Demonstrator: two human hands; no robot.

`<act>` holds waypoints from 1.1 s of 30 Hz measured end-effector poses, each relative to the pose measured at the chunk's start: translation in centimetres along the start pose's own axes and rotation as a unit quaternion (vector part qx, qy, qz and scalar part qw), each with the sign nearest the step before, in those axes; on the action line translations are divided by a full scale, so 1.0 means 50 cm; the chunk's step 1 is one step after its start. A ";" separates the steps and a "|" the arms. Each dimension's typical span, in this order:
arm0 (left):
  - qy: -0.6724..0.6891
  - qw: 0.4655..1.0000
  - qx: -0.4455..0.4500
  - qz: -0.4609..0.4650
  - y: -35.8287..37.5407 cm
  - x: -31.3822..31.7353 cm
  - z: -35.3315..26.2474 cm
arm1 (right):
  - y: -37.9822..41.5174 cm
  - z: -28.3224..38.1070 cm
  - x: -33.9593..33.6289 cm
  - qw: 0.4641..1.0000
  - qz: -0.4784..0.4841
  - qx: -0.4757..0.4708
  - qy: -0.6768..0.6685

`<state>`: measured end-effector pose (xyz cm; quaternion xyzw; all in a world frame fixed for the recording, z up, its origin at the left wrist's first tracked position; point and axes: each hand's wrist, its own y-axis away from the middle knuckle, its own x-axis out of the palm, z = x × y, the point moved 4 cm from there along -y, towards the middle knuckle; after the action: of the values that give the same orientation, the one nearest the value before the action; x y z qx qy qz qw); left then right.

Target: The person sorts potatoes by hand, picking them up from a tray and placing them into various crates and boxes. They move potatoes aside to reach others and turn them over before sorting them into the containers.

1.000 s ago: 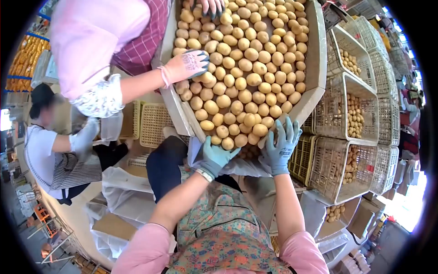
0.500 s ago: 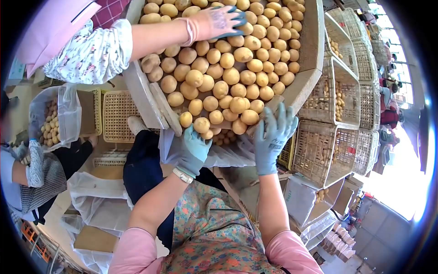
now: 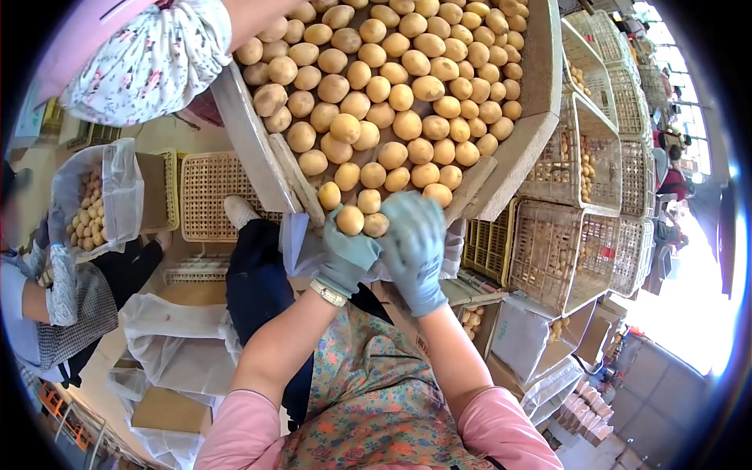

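Yellow-brown potatoes [image 3: 400,97] cover a sloping wooden chute [image 3: 533,135], whose narrow mouth faces me. At that mouth my left hand [image 3: 349,254], in a grey-blue glove, is cupped round a potato [image 3: 350,220]. A second potato [image 3: 376,225] lies between my two hands. My right hand [image 3: 415,247], gloved alike, is beside the left one, its fingers smeared by motion at the mouth's lower edge. What lies under its fingers is hidden. Clear plastic sheeting [image 3: 293,251] hangs below the mouth.
Stacked plastic crates [image 3: 547,254] with potatoes stand on the right. At the upper left, another person's sleeve [image 3: 149,66] reaches over the chute. A seated person's gloved hand [image 3: 57,227] is near a lined box of potatoes [image 3: 88,207]. Lined cartons [image 3: 176,345] stand at lower left.
My right hand has moved left from the chute's right edge to beside my left hand. The potatoes near the mouth have shifted. The other person's hand has moved up out of view.
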<state>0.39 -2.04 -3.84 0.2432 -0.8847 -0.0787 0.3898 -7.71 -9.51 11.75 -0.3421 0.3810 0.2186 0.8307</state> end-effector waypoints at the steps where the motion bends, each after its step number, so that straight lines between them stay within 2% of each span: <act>1: 0.000 1.000 0.003 -0.002 -0.003 0.014 -0.021 | 0.008 -0.021 0.012 0.995 0.052 0.017 0.080; 2: 0.124 0.990 -0.056 -0.039 -0.007 0.026 -0.033 | 0.018 -0.044 0.023 0.981 0.102 0.035 0.159; 3: 0.245 0.960 -0.118 -0.073 -0.008 0.038 -0.036 | 0.018 -0.047 0.019 0.977 0.173 0.050 0.114; 4: 0.361 0.909 -0.179 -0.107 -0.006 0.047 -0.030 | 0.009 -0.046 0.012 0.977 0.173 0.052 0.115; 5: 0.278 0.954 0.005 0.114 -0.007 0.046 -0.035 | -0.020 -0.034 -0.007 0.987 0.130 0.059 0.080; 6: 0.278 0.954 0.004 0.112 -0.008 0.052 -0.044 | -0.051 -0.023 -0.022 0.993 0.086 0.065 0.042; 7: 0.340 0.936 -0.094 0.016 -0.012 0.054 -0.046 | -0.086 -0.013 -0.027 0.996 0.020 0.027 0.088; 8: 0.394 0.896 -0.187 -0.081 -0.009 0.052 -0.040 | -0.117 -0.013 -0.018 0.994 0.008 0.041 0.096; 9: 0.402 0.880 -0.222 -0.124 -0.008 0.046 -0.032 | -0.121 -0.026 0.017 0.991 0.094 0.025 0.097; 10: 0.400 0.881 -0.217 -0.127 -0.007 0.042 -0.033 | -0.108 -0.043 0.054 0.979 0.179 0.009 0.098; 11: 0.387 0.886 -0.215 -0.138 -0.003 0.040 -0.030 | -0.080 -0.046 0.069 0.982 0.148 -0.029 0.116; 12: 0.375 0.890 -0.215 -0.145 -0.004 0.041 -0.031 | -0.073 -0.040 0.061 0.982 0.156 -0.023 0.100; 14: 0.381 0.898 -0.184 -0.124 -0.014 0.035 -0.021 | -0.064 -0.045 0.026 0.986 0.156 -0.034 0.038; 15: 0.369 0.905 -0.166 -0.133 -0.015 0.018 -0.003 | -0.086 -0.052 0.002 0.986 0.161 0.041 0.000; 16: 0.356 0.911 -0.150 -0.142 -0.011 0.000 0.014 | -0.087 -0.086 -0.005 0.999 0.046 0.020 -0.013; 18: 0.350 0.919 -0.149 -0.104 -0.006 0.026 -0.024 | -0.111 -0.098 -0.014 0.982 -0.040 0.097 0.160; 19: 0.371 0.906 -0.171 -0.107 -0.003 0.044 -0.045 | -0.115 -0.122 0.007 0.979 0.092 0.121 0.136; 20: 0.391 0.892 -0.195 -0.114 0.003 0.052 -0.053 | -0.107 -0.099 0.014 0.970 0.084 0.061 0.218; 22: 0.401 0.886 -0.204 -0.110 -0.005 0.040 -0.036 | -0.114 -0.102 0.008 0.990 0.118 0.069 0.018; 24: 0.423 0.881 -0.199 -0.078 -0.003 0.054 -0.046 | -0.116 -0.062 -0.041 0.997 0.012 0.048 0.051; 26: 0.425 0.878 -0.196 -0.099 -0.003 0.048 -0.048 | -0.061 -0.057 -0.046 0.991 0.060 0.097 0.063; 27: 0.448 0.868 -0.197 -0.081 -0.003 0.048 -0.047 | -0.036 -0.043 -0.031 0.996 0.045 0.081 0.001; 28: 0.470 0.857 -0.200 -0.063 -0.001 0.050 -0.045 | -0.011 -0.025 -0.013 0.995 0.070 0.062 -0.040; 29: 0.099 0.992 -0.059 -0.055 0.010 0.046 -0.057 | 0.005 0.000 0.010 0.972 0.209 0.097 0.053; 30: 0.099 0.992 -0.062 -0.054 0.006 0.016 -0.019 | 0.010 0.025 0.034 0.982 0.172 0.061 0.041; 31: 0.277 0.959 -0.052 0.008 -0.002 -0.033 0.044 | 0.028 0.024 0.077 0.984 0.168 0.041 0.033; 32: 0.444 0.892 -0.040 0.068 -0.003 -0.057 0.074 | 0.032 0.030 0.101 0.984 0.167 0.043 0.033; 33: 0.383 0.920 -0.081 -0.029 0.005 -0.030 0.044 | 0.030 0.033 0.123 0.977 0.193 0.048 0.079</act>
<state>-0.43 -1.21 -6.22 0.2482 -0.6511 -0.0629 0.7145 -4.07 -6.63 7.10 -0.2385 0.5139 0.3287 0.7557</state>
